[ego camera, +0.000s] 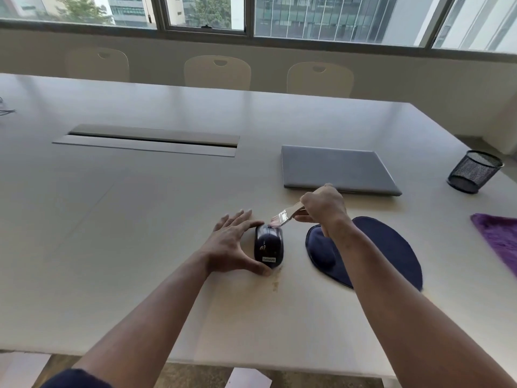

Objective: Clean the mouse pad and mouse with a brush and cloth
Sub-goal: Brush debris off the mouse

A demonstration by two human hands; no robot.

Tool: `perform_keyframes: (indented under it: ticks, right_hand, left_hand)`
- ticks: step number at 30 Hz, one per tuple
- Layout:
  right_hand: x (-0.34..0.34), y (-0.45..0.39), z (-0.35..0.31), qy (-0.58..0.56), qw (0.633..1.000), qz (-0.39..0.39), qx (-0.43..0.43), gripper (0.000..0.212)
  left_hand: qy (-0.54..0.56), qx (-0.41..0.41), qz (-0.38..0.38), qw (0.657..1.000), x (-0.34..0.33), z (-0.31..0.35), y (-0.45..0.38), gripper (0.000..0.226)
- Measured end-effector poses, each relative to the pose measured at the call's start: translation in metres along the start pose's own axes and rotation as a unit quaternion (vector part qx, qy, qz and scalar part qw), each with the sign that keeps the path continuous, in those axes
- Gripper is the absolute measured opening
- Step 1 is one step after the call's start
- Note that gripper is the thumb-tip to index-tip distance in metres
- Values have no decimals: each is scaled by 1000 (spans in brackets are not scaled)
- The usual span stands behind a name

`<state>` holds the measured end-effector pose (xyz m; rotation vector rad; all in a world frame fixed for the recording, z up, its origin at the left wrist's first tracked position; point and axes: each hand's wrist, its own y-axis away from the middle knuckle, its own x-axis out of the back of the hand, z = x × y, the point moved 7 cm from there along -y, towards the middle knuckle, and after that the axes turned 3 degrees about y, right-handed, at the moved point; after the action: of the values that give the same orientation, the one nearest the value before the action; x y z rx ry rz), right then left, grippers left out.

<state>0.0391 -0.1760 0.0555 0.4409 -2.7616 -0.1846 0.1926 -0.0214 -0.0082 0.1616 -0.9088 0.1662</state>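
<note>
purple cloth [498, 239]: cut by right edge | brush [282, 216] bristles blurred (handle hidden)

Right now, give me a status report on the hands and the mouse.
Left hand steadies mouse on table. Right hand grips brush, bristles at mouse front. Nothing in the way.
</note>
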Motion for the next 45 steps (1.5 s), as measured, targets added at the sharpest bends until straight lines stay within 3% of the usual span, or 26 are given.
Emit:
perform_keyframes:
  ticks: [5,13,18,20,22,25,27,33,36,41,45]
  right_hand:
    - [1,0,-7,22,998,-57,-22,15]
    - [0,7,-6,19,1000,-11,1,16]
    - [4,12,-19,64,990,-123,-30,10]
    - [9,12,-28,67,991,-116,1,10]
    - [14,11,-37,102,991,-63,63,10]
    - [9,15,-48,254,948,0,189,20]
    - [-3,23,-50,292,927,-16,236,23]
    - [-19,36,-53,379,876,-136,265,30]
    - [-11,41,-67,332,889,-181,259,36]
    - [-12,44,-73,364,877,-105,295,29]
    - [-25,53,-60,379,863,-119,312,28]
  left_hand:
    - [1,-2,3,1000,0,0,-1,121]
    - [-3,1,2,1000,1,2,0,122]
    - [1,1,1,1000,0,2,0,121]
    - [1,1,1,1000,1,3,0,121]
    - [3,1,-1,1000,1,4,1,120]
    - [4,-1,-7,1000,2,5,2,119]
    - [4,-1,-7,1000,3,6,2,119]
    - [0,0,-9,1000,2,6,3,119]
    - [-9,-5,-6,1000,2,5,2,120]
    - [-7,-6,-7,1000,1,3,0,122]
    - [-4,-8,-5,1000,0,2,0,123]
